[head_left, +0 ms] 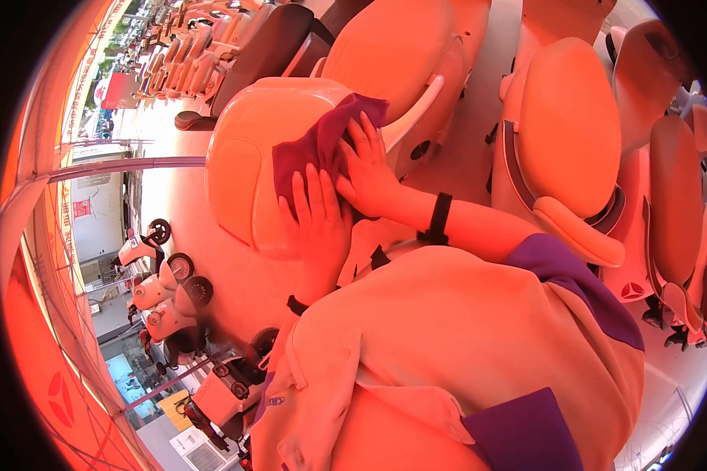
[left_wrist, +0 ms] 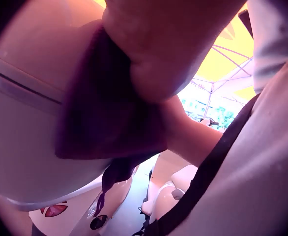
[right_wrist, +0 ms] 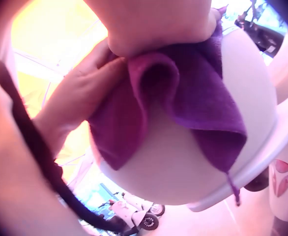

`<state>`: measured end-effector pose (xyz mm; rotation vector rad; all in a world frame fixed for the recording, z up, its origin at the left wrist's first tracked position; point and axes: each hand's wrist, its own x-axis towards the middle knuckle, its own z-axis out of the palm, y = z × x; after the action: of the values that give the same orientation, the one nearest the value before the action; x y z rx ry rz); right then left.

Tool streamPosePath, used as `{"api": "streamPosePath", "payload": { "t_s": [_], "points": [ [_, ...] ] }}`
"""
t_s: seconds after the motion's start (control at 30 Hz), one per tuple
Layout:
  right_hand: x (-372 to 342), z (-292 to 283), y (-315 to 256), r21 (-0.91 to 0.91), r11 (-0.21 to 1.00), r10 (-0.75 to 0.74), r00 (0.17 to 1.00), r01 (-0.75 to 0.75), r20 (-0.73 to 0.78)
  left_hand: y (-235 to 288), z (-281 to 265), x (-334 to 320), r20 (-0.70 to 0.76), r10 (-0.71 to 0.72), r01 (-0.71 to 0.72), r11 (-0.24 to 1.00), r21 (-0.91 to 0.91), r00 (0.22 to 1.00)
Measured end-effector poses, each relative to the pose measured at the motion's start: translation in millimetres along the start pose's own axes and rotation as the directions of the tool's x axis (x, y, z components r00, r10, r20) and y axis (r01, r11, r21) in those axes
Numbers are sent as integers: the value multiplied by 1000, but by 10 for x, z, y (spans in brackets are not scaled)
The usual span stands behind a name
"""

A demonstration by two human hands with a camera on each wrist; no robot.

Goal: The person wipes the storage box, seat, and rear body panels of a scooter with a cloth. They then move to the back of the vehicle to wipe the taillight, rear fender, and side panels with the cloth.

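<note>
A dark purple cloth lies bunched on the rounded pale top case of a scooter. My left hand rests on its near part, fingers extended. Beside it my right hand presses the cloth with spread fingers. In the left wrist view the cloth hangs under my left hand. A raised fold of the cloth shows below my right hand in the right wrist view, with my left hand beside it. Most fingertips are hidden in both wrist views.
The scooter's seat adjoins the case. Another scooter seat stands to the right, with more behind it. Small parked scooters are at the left, near a canopy pole. A row of scooters fills the upper left.
</note>
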<state>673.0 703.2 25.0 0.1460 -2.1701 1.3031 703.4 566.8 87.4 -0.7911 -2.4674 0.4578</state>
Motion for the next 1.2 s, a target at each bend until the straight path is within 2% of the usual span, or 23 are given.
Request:
{"api": "streamPosePath", "payload": {
  "t_s": [0.07,0.1,0.2,0.27,0.3,0.37,0.4,0.43,0.5,0.57,0.67,0.7,0.73,0.8,0.9,1.0,1.03,1.13,1.2],
  "points": [
    [116,39,271,44,996,-75,994,78,-79,71,-80,276,98,43,-45,999,15,994],
    [218,57,357,139,983,-91,973,123,-213,122,-74,390,108,50,-53,998,26,993],
    [303,-7,541,320,944,-4,974,78,-225,290,17,673,117,80,-88,994,61,990],
    [318,-37,710,210,978,23,977,22,-211,388,103,774,112,93,-104,990,100,989],
    [321,-47,798,158,987,36,980,-5,-196,442,160,818,78,152,-161,979,126,985],
    [353,-99,981,210,962,201,972,-173,-121,537,293,873,25,255,-255,948,188,967],
    [380,-135,1036,229,941,273,959,-248,-82,610,376,921,31,219,-221,971,95,975],
    [405,-207,1017,214,972,148,964,-100,-223,711,463,971,39,180,-180,984,0,983],
    [452,-360,997,194,980,89,968,-43,-234,797,496,1085,12,127,-122,971,-205,992],
    [501,-535,995,154,988,45,973,-10,-227,892,568,1095,16,97,-89,955,-284,995],
    [459,-389,1409,1,998,-69,987,70,-144,1048,690,945,94,75,-34,928,-372,993],
    [337,-260,1600,-50,998,47,999,-46,11,1070,754,852,131,76,-19,919,-393,988],
    [178,-136,1701,-135,987,112,980,-90,166,1094,824,764,281,56,81,887,-455,958],
    [-138,53,1788,-318,939,270,858,-134,437,1144,987,542,557,58,297,798,-524,828],
    [-452,215,1652,-404,914,213,884,-30,417,1098,1266,18,727,-37,549,682,-483,685],
    [-408,134,1658,-464,882,163,874,78,457,931,1393,-186,749,24,587,604,-539,662],
    [-413,113,1707,-486,864,137,869,130,475,928,1481,-189,803,17,707,462,-535,596],
    [-331,75,1874,-466,876,94,902,127,422,984,1471,-34,631,11,561,446,-697,775],
    [-186,-11,2017,-486,874,193,910,11,367,1086,1441,198,606,-39,560,432,-707,795]
  ]
}}
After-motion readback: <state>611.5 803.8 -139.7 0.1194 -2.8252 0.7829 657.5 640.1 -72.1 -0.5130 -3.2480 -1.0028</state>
